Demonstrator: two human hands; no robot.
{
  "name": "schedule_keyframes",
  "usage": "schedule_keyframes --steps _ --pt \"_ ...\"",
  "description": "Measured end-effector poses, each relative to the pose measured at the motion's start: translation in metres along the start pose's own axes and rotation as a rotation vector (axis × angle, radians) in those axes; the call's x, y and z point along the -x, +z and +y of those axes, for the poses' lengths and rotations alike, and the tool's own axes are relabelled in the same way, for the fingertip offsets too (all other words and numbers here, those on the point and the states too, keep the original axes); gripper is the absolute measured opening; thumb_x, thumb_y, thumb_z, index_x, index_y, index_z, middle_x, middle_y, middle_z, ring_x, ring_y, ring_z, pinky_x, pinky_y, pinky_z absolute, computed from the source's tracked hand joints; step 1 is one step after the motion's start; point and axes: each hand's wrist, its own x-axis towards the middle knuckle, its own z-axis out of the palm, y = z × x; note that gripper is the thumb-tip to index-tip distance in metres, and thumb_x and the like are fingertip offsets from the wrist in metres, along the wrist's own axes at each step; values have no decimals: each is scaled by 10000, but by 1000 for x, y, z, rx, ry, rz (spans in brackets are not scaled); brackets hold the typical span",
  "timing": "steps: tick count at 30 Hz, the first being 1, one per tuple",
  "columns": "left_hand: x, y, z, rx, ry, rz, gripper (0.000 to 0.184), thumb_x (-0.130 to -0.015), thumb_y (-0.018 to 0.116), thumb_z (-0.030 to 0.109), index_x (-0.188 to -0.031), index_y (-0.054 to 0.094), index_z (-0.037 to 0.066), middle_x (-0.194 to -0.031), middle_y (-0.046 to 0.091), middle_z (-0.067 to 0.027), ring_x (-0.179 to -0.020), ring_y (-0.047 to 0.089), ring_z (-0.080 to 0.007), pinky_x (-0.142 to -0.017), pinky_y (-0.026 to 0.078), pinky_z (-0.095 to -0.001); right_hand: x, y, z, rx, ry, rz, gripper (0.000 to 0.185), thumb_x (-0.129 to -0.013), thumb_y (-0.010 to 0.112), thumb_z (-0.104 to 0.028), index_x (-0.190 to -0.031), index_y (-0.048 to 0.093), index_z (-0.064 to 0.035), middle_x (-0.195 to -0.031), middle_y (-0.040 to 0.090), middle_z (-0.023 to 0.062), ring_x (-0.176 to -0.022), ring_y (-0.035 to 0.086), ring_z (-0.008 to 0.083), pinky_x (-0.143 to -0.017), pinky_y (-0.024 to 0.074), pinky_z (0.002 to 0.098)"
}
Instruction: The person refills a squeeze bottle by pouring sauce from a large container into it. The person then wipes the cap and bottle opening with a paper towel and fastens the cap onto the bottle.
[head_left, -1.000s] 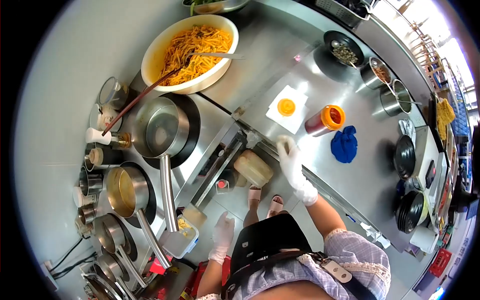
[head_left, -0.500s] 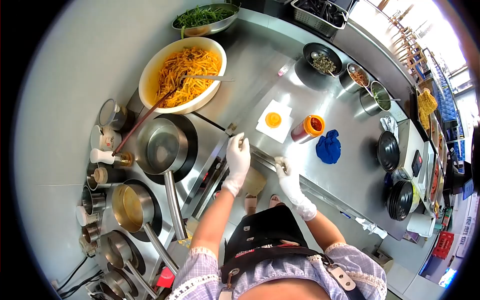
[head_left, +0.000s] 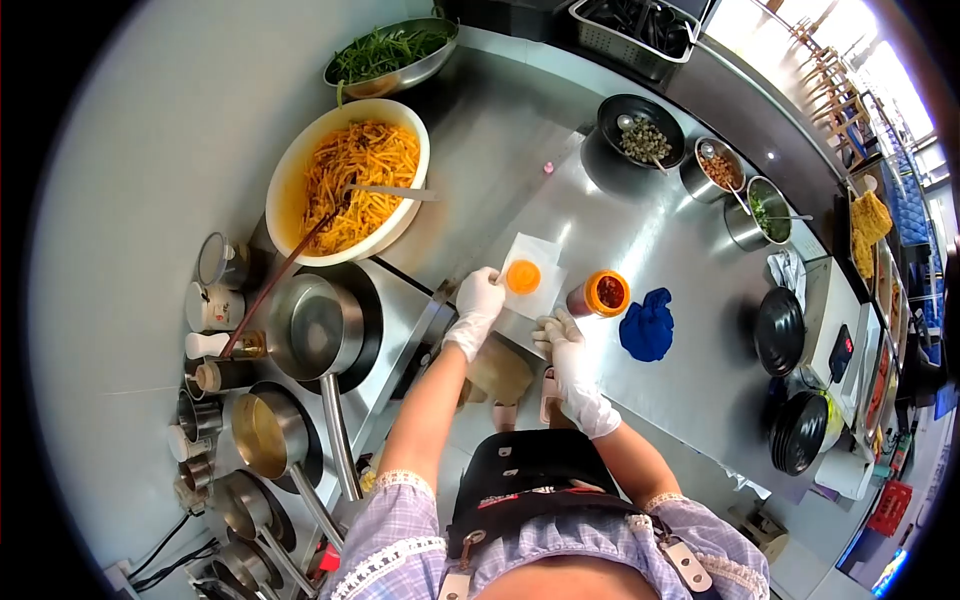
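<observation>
1. Left hand (head_left: 480,300), gloved: thumb and fingertips closed on the left edge of the paper (head_left: 543,298).
2. Right hand (head_left: 563,345), gloved: fingers loosely bent near the paper's lower edge; cannot tell whether it touches or grips anything.
3. Paper lies on the counter (head_left: 480,150) near its front edge, ahead of the body. Orange lid (head_left: 522,277) on it.
4. Close by on the right: jar (head_left: 598,293), orange-rimmed, mouth uncovered, red contents; just beyond the right hand. Blue cloth (head_left: 647,325), crumpled, beside the jar.
5. Basin (head_left: 280,215) of yellow-orange strips, farther off to the left. Metal utensil (head_left: 395,192) juts over its right rim; chopsticks (head_left: 280,272) slant out over its near side, toward bottles along the wall. Bowl of greens (head_left: 390,55) behind.
6. Far right of counter: black bowl (head_left: 640,130) with small pieces and a spoon, then two steel pots (head_left: 712,168) holding food and spoons. Stacked dark bowls (head_left: 798,432) nearer.
7. Left: saucepans (head_left: 315,325) in a row, handles toward the person.
8. Counter bare metal, bright with glare. Pale wall (head_left: 130,250) at left; wooden chairs and strong light beyond, upper right.
</observation>
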Motion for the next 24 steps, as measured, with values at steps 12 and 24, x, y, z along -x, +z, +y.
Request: schedule_keyframes --steps 12,24 --pt "39 -42 -49 799 -284 -250 198 -844 675 165 -949 677 -3 -869 676 -53 -744 618 -134 -721 483 -271 -32 48 6 986 -928 -81 555 -802 657 -75 -1321 464 -34 -1188 536 128 -973 581 210 -854 471 275" --pt "85 -56 -11 1229 -247 -278 299 -883 663 136 -1127 609 -28 -998 644 -66 -895 603 -131 -807 489 -261 -14 50 -16 740 -574 -427 500 -767 675 -3 -1245 532 19 -1215 489 99 -1006 551 158 -821 468 242"
